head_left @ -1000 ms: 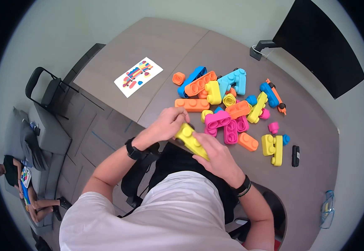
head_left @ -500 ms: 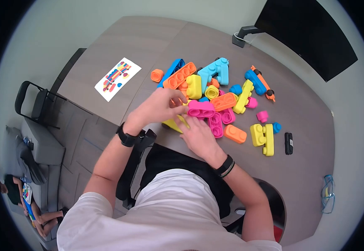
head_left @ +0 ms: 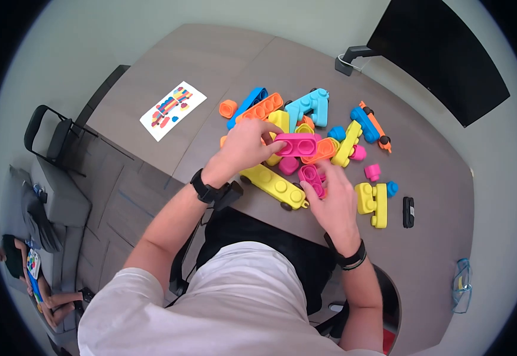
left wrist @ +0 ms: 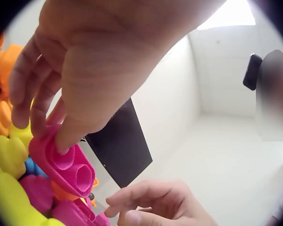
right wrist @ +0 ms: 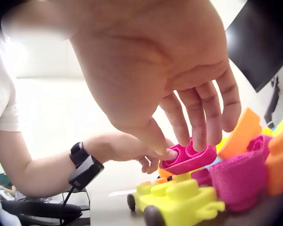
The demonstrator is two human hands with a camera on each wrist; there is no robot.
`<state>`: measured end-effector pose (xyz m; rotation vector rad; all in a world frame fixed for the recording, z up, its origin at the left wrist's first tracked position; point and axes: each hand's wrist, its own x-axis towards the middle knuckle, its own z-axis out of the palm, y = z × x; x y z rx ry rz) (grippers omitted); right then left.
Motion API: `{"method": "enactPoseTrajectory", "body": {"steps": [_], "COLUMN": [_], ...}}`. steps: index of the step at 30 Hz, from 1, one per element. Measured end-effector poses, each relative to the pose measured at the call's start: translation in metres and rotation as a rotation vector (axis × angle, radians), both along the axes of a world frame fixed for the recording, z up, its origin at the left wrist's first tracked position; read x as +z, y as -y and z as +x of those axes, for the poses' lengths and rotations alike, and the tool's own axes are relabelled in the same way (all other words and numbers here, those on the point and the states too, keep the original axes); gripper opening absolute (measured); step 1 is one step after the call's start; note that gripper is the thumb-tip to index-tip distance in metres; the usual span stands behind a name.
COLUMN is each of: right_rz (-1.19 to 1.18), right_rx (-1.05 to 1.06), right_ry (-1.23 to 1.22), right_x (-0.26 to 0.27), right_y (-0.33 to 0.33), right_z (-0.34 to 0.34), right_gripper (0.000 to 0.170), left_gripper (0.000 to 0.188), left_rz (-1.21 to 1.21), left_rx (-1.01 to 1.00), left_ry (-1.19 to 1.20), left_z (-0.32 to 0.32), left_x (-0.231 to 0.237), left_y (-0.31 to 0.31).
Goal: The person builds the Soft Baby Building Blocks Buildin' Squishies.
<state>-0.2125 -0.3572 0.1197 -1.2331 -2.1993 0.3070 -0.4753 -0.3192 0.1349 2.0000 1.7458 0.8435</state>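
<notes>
My left hand point(head_left: 243, 145) pinches one end of a pink two-hole block point(head_left: 297, 144), its holes showing, above the heap. In the left wrist view that pink block point(left wrist: 68, 162) sits between thumb and fingertips. The right hand point(head_left: 337, 204) has its fingers apart and bent a little, beside another pink block point(head_left: 311, 178); the left wrist view shows a gap between its fingertips and the pink pieces. A long yellow wheeled base point(head_left: 274, 185) stands on the table near its front edge, between the hands. The right wrist view shows its studs up point(right wrist: 179, 200).
Orange, yellow and blue blocks crowd beyond the hands, with a light-blue piece point(head_left: 309, 108). Rightward lie a yellow pair point(head_left: 380, 206), a black object point(head_left: 408, 212) and glasses point(head_left: 462, 286). A picture sheet point(head_left: 173, 111) is at left, a monitor point(head_left: 442, 56) behind, and a seated person far left.
The yellow base, earlier in both hands, now stands released on the table. My left hand has lifted the pink block off the heap, and the right hand has moved rightward, away from it.
</notes>
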Motion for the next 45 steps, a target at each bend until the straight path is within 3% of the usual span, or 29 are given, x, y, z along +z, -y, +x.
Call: {"method": "enactPoseTrajectory", "body": {"steps": [2, 3, 5, 7, 9, 11, 13, 17, 21, 23, 25, 29, 31, 33, 34, 39, 41, 43, 45], "right_rz": [-0.04, -0.038, 0.045, 0.134, 0.142, 0.083, 0.153, 0.218, 0.101, 0.083, 0.092, 0.158, 0.148, -0.2, -0.181, -0.276, -0.293, -0.264, -0.273], "right_rx": [-0.068, -0.069, 0.039, 0.035, -0.039, -0.167, -0.161, -0.276, -0.312, -0.35, -0.24, -0.394, -0.475, -0.609, -0.677, -0.771, -0.772, -0.215, -0.16], "right_ry": [-0.184, -0.184, -0.289, -0.28, -0.307, -0.342, -0.331, -0.255, -0.249, -0.247, -0.187, -0.255, -0.193, 0.064, 0.147, 0.259, 0.321, 0.19, 0.154], "right_x": [0.017, 0.017, 0.023, 0.015, 0.015, 0.025, 0.023, 0.026, 0.013, 0.013, 0.017, 0.021, 0.023, 0.027, 0.03, 0.021, 0.013, -0.005, -0.015], "right_y": [-0.003, -0.002, -0.013, -0.026, -0.033, -0.033, -0.041, -0.052, -0.055, -0.054, -0.052, -0.058, -0.061, -0.066, -0.063, -0.066, -0.072, -0.075, -0.077], "right_z": [-0.002, -0.002, -0.003, 0.01, 0.026, 0.038, 0.05, 0.062, 0.069, 0.075, 0.079, 0.084, 0.099, 0.116, 0.116, 0.133, 0.144, 0.154, 0.141], "right_gripper": [0.079, 0.079, 0.077, 0.055, 0.038, 0.036, 0.034, 0.033, 0.036, 0.037, 0.038, 0.036, 0.04, 0.046, 0.05, 0.048, 0.047, 0.047, 0.049], "left_gripper": [0.039, 0.04, 0.045, 0.054, 0.06, 0.054, 0.044, 0.039, 0.037, 0.037, 0.037, 0.034, 0.033, 0.035, 0.037, 0.036, 0.036, 0.036, 0.036], "left_rz": [-0.002, 0.03, 0.015, 0.03, 0.025, 0.017, 0.053, -0.016, -0.052, 0.053, 0.079, -0.009, 0.086, -0.002, -0.099, -0.061, -0.038, -0.031, -0.06], "left_rx": [0.014, -0.07, -0.24, -0.296, -0.29, -0.245, -0.287, -0.162, -0.201, -0.213, -0.187, -0.162, -0.206, -0.181, -0.133, -0.13, -0.126, -0.103, -0.101], "left_ry": [0.102, 0.112, 0.181, 0.296, 0.258, 0.147, -0.195, -0.263, -0.222, -0.107, -0.041, -0.02, -0.056, -0.022, -0.003, 0.022, 0.025, -0.021, -0.073], "left_z": [0.005, 0.011, 0.022, 0.031, 0.031, 0.031, 0.033, 0.05, 0.042, 0.028, 0.012, -0.035, -0.055, -0.062, -0.062, -0.057, -0.054, -0.05, -0.047], "left_x": [0.006, 0.004, 0.01, -0.004, -0.013, -0.036, -0.06, -0.075, -0.058, -0.04, -0.017, 0.014, 0.002, 0.005, 0.005, -0.008, -0.01, -0.01, -0.003], "left_y": [0.002, 0.006, 0.008, 0.002, 0.0, -0.006, -0.014, -0.023, -0.02, -0.014, -0.007, 0.017, 0.029, 0.044, 0.049, 0.053, 0.05, 0.049, 0.047]}}
